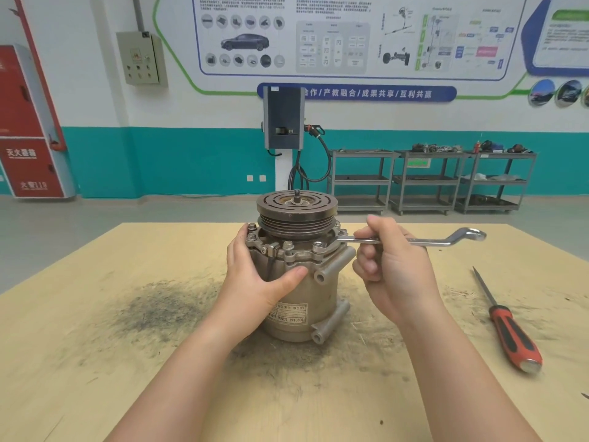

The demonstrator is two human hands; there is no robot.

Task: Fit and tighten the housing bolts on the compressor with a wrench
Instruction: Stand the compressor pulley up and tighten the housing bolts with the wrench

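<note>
compressor [299, 282] label is reading "sgmw", inverted. left hand [255, 275] is wrapping the housing; right hand [389, 266] is gripping the wrench [414, 241], ring end sitting on a bolt [317, 245].

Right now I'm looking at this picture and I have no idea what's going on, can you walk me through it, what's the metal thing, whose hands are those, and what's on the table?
The picture comes from a camera worn on a person's head, looking forward and down at their own hands. The metal thing is a compressor, standing upright on a wooden table with its grooved pulley on top. The left hand grips its body to steady it. The right hand holds a ring wrench, whose near end sits over a housing bolt on the flange. To the right, apart from everything, lies a red-handled screwdriver. Dark smudges mark the tabletop. Behind are shelving carts and wall posters.
</note>
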